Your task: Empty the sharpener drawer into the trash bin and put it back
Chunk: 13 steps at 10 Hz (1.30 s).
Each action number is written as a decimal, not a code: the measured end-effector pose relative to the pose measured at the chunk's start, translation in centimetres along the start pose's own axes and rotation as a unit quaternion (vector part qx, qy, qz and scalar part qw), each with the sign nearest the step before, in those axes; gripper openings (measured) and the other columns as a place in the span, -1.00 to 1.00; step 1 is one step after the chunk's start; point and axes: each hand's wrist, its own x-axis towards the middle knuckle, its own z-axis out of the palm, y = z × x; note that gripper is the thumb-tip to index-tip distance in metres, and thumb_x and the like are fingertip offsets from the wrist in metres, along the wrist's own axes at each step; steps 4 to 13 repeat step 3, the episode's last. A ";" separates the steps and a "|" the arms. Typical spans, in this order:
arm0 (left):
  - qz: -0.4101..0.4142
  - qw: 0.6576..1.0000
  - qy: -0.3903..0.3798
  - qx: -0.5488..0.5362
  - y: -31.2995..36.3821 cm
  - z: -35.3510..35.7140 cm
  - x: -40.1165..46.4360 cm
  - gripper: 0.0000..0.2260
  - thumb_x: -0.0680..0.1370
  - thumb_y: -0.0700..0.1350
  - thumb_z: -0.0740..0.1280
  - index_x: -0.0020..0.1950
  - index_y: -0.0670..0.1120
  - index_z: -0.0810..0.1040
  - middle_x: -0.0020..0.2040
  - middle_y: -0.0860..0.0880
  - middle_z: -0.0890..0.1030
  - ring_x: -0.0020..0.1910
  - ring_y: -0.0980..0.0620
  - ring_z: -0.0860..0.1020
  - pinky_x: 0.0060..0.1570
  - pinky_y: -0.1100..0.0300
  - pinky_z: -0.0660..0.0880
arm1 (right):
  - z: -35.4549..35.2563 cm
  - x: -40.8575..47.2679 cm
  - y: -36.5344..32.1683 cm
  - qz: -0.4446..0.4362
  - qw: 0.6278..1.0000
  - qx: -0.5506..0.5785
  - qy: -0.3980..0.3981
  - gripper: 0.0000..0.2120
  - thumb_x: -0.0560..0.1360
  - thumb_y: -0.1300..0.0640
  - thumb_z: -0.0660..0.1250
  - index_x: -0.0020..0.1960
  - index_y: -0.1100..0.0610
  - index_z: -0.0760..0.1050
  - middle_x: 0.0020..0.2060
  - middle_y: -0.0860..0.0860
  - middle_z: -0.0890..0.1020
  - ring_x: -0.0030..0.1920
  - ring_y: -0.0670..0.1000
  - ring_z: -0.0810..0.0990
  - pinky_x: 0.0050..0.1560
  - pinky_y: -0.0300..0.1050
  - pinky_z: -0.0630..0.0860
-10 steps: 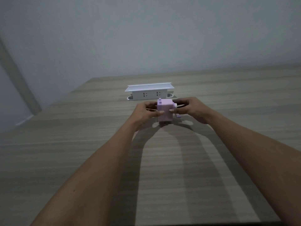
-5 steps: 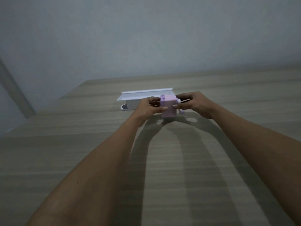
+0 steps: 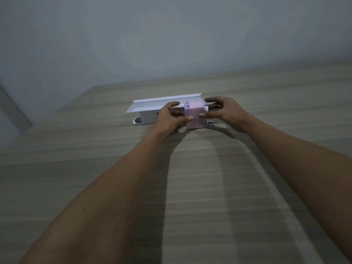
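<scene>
A small pink pencil sharpener [image 3: 194,116] stands upright on the wooden table [image 3: 190,187], far from me. My left hand [image 3: 169,117] grips its left side, thumb on the front face. My right hand [image 3: 224,113] grips its right side, thumb on the front edge, fingers curled behind it. The sharpener's crank side is hidden by my right hand. I cannot make out the drawer as a separate part. No trash bin is in view.
A white box-like object with a flat overhanging top [image 3: 152,111] sits just behind and left of the sharpener, nearly touching my left hand. The table's far-left corner [image 3: 91,88] meets a grey wall.
Both hands and the sharpener have slid a little farther away, toward the white object. The camera has shifted, so the white object now sits more to the left. The grip is unchanged.
</scene>
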 end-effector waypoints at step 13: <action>0.007 0.996 -0.008 0.094 0.5 -0.8 -1.0 -0.06 0.39 -0.35 0.56 0.62 -0.03 0.12 0.06 -0.13 0.50 -0.01 -0.04 0.58 0.03 -0.01 0.64 | -0.1 -1.5 -0.9 0.007 0.997 -0.062 0.054 -0.25 0.35 0.21 0.61 0.47 0.25 0.40 0.20 0.19 0.62 0.07 0.05 0.63 0.09 -0.03 0.61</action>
